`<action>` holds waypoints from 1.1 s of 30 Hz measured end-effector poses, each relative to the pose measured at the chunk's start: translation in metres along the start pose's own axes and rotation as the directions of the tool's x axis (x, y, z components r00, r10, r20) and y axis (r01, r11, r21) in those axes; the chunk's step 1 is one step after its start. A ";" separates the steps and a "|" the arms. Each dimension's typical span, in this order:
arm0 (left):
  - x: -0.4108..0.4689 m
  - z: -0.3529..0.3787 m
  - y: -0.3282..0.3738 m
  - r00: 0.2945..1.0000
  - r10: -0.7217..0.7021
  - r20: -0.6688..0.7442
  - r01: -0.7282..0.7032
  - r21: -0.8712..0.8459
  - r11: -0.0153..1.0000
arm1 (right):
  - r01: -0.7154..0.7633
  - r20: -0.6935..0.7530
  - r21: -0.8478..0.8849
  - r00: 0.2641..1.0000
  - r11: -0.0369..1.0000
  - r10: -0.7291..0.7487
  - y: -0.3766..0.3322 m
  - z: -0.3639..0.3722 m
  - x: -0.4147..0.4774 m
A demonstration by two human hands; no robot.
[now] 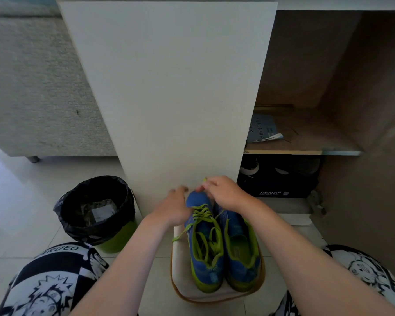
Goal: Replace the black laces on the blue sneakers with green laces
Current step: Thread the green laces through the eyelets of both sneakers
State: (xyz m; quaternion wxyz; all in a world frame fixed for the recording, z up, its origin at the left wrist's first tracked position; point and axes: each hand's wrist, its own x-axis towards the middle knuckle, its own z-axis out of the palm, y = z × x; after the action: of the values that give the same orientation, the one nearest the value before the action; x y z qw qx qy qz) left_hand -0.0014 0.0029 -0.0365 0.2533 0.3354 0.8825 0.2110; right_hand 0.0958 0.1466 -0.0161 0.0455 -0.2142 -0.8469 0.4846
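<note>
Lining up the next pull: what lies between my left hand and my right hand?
In the head view, the blue toe of the laced sneaker lies between the left hand and the right hand, which pinches a green lace end.

Your right grip [224,192] is covering the toe of the right sneaker [237,242] and hiding all but the tip of the green lace [205,179] it is pinching. Your left grip [173,205] is blurring at the fingertips [180,189], so any hold on the left sneaker [211,273] is not showing. The sneakers are hiding much of the stool [180,258]. The papers [262,131] are carrying print too small to read.
</note>
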 end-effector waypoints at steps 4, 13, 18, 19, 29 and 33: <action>-0.005 -0.022 0.022 0.952 0.285 -0.115 -0.294 -0.065 0.954 | 0.003 0.162 -0.069 0.987 0.998 0.008 -0.002 0.002 -0.004; -0.015 -0.037 0.012 0.976 0.213 -0.035 -0.208 0.111 0.972 | 0.018 0.150 -0.197 0.989 0.980 0.013 -0.010 -0.005 -0.015; -0.029 -0.056 0.004 0.985 0.171 -0.023 -0.166 0.153 0.974 | -0.027 0.079 -0.323 0.995 0.946 0.055 -0.009 -0.012 -0.018; -0.032 -0.059 0.000 0.986 0.162 -0.022 -0.156 0.178 0.972 | -0.034 0.071 -0.353 0.996 0.935 0.063 -0.009 -0.014 -0.019; -0.047 -0.054 -0.002 0.889 0.413 -0.197 -0.361 0.252 0.898 | -0.027 0.192 -0.044 0.981 0.999 0.035 -0.023 0.007 -0.021; -0.046 -0.049 0.002 0.882 0.381 -0.275 -0.377 0.072 0.924 | -0.016 0.205 0.279 0.978 0.960 -0.043 -0.026 0.012 -0.021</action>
State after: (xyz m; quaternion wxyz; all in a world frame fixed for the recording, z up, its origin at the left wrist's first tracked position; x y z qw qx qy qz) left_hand 0.0004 -0.0376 0.0171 0.0751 0.4696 0.8287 0.2950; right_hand 0.1029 0.1169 0.0017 -0.0106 -0.1476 -0.7716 0.6186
